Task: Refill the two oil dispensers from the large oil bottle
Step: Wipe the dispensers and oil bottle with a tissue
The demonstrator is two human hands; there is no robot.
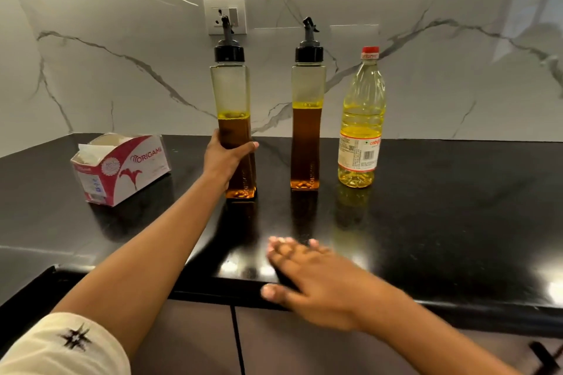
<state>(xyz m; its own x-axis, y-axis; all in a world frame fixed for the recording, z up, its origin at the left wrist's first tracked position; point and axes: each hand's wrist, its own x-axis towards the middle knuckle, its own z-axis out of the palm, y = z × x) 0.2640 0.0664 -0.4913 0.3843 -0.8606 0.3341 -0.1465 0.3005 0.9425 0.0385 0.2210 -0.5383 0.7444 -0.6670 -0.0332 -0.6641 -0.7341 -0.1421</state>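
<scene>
On the black counter (pixel 457 207) | left hand (pixel 224 160) grips the oil dispenser (pixel 233 94) at 11 o'clock | right hand (pixel 313 277) spread, empty | best kept upright for uncapping

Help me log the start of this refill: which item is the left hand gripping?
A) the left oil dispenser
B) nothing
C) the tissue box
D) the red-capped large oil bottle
A: the left hand is wrapped around the left oil dispenser about halfway up, while the large oil bottle stands untouched on the far right.
</scene>
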